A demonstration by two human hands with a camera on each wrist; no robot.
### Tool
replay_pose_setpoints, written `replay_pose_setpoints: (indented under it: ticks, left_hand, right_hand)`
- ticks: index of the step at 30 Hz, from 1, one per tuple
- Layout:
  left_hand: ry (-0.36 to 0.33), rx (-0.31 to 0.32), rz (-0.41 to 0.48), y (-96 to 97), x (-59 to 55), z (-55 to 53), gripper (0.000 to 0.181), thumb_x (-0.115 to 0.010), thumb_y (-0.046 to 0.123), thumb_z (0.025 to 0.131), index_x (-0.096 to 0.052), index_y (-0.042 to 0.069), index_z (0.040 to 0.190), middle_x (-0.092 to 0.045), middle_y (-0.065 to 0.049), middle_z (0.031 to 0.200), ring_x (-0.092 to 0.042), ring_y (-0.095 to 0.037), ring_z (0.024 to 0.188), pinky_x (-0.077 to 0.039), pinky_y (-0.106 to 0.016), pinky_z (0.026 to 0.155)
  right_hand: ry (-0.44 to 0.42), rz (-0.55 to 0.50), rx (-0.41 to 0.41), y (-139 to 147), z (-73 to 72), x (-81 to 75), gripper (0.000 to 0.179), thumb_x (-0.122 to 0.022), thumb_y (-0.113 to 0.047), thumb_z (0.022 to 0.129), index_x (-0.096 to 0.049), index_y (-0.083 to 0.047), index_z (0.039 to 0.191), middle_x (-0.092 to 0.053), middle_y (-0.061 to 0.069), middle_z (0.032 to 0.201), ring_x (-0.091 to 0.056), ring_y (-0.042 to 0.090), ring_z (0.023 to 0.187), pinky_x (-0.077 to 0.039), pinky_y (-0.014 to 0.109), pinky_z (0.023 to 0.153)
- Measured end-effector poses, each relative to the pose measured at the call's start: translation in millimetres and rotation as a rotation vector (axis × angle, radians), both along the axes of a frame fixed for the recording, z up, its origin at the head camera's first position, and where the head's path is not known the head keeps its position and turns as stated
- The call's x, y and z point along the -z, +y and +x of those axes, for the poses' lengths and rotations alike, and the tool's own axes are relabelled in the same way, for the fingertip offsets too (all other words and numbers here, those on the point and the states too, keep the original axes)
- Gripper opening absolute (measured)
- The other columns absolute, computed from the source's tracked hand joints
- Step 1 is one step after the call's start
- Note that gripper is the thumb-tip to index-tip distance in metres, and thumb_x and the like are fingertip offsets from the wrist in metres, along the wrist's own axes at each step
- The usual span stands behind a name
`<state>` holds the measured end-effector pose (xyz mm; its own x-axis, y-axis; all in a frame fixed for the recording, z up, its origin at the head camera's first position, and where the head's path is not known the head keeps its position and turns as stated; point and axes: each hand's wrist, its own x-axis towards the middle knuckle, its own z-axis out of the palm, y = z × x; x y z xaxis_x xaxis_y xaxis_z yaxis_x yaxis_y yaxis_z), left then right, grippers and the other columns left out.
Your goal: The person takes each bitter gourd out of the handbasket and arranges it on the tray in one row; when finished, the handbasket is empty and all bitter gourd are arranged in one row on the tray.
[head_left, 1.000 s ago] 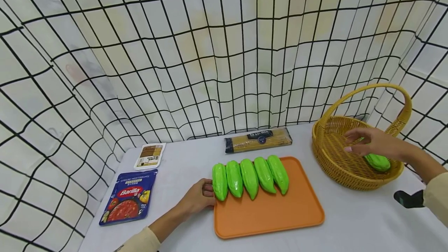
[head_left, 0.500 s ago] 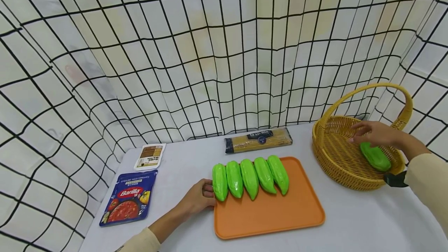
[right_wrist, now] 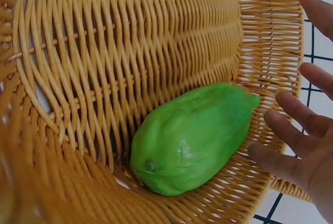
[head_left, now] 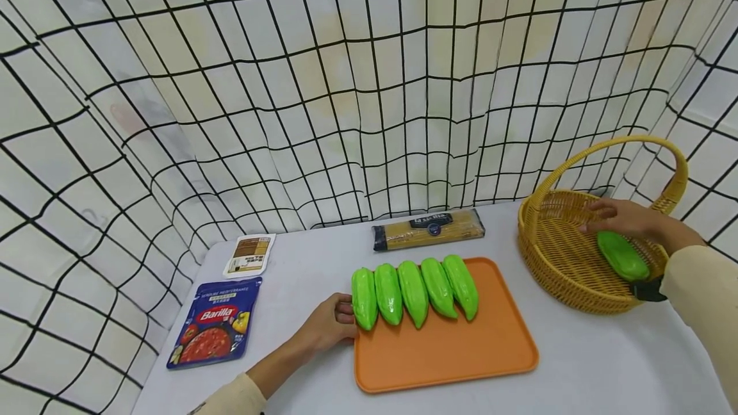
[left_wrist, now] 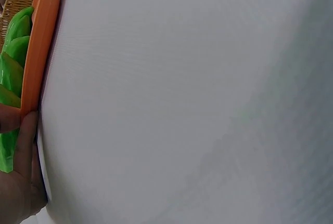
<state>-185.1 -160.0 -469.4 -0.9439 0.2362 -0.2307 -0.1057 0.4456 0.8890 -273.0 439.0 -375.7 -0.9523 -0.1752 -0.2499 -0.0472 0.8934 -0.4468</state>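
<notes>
My left hand (head_left: 328,324) is at the left rim of an orange tray (head_left: 444,357); in the left wrist view its thumb and fingers (left_wrist: 25,143) pinch that rim. Several glossy green papayas (head_left: 411,293) lie side by side along the tray's back left part, the leftmost right by the hand. Over the wicker basket (head_left: 539,261) at the right, my right hand (head_left: 625,218) hovers with fingers spread and nothing in them. One green papaya (right_wrist: 195,138) rests inside the basket against its wall, just beside those fingertips.
A packet of spaghetti (head_left: 429,230) lies behind the tray. To the left are a blue Barilla pouch (head_left: 216,322) and a small brown-and-white packet (head_left: 250,255). The basket's tall arched handle (head_left: 611,141) rises around the right hand. A black-gridded white sheet (head_left: 369,82) encloses the table.
My right hand has drawn back and up from the papaya in the basket, so more of the fruit shows. The left hand has stayed at the tray's rim.
</notes>
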Motion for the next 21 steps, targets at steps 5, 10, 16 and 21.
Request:
replay_pose_setpoints:
  ticks: [5,10,16,21]
  left_hand:
    - [0.0,-0.007,0.022,0.8,0.7,-0.5,0.068,-0.075,0.0,0.073,-0.047,-0.007,0.135,-0.059,-0.016,0.117,-0.062,-0.02,0.098,-0.062,-0.033,0.076]
    - [-0.016,-0.008,0.045,0.9,0.1,-0.4,0.069,-0.075,0.0,0.073,-0.046,-0.007,0.136,-0.059,-0.017,0.118,-0.063,-0.019,0.098,-0.062,-0.033,0.076]
    - [-0.015,-0.014,0.055,2.1,-0.6,-0.1,0.069,-0.073,-0.001,0.073,-0.046,-0.007,0.136,-0.059,-0.017,0.118,-0.062,-0.019,0.097,-0.063,-0.034,0.075]
    - [-0.024,-0.02,0.049,2.5,-0.8,1.3,0.069,-0.073,-0.001,0.071,-0.047,-0.007,0.135,-0.059,-0.016,0.117,-0.062,-0.019,0.097,-0.063,-0.033,0.076]
  right_hand:
    - [-0.048,0.002,-0.006,3.1,-2.3,3.0,0.09,-0.059,-0.049,0.096,-0.023,0.014,0.148,-0.029,0.052,0.141,-0.036,0.067,0.127,-0.045,0.071,0.096]
    - [-0.07,-0.031,-0.014,2.1,-6.3,5.4,0.087,-0.06,-0.045,0.097,-0.022,0.014,0.148,-0.029,0.052,0.142,-0.041,0.065,0.125,-0.053,0.063,0.09]
    - [-0.124,-0.054,-0.043,2.6,-5.4,5.2,0.085,-0.059,-0.041,0.099,-0.02,0.016,0.148,-0.029,0.051,0.141,-0.045,0.062,0.123,-0.056,0.058,0.088]
    - [-0.142,-0.033,-0.064,7.5,-3.9,5.0,0.082,-0.06,-0.041,0.099,-0.025,0.017,0.146,-0.034,0.05,0.139,-0.046,0.062,0.123,-0.056,0.058,0.09]
